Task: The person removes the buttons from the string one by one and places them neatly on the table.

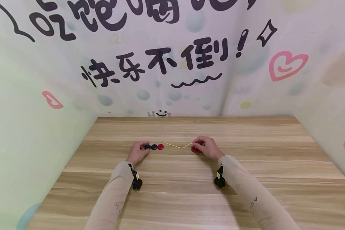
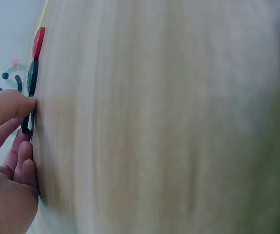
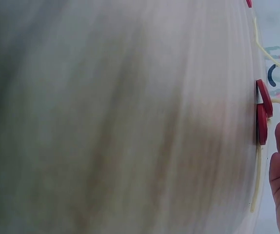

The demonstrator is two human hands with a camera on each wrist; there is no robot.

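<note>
Head view: the right hand pinches a thin, pale yellow cord between its fingertips, while the left hand has thumb and finger closed on the edges of a round, dark blue-black disc. Against the right fingertips, the right wrist view shows two round red discs, an upper one tilted and a lower one touching it; the cord runs from the upper disc to the fingers, and another length lies past the lower disc.

Rightward from the left hand, a second dark disc and a single red disc continue the row. Between the hands, the cord's loose part curves across the light wood-grain table, one end near that single red disc.
</note>
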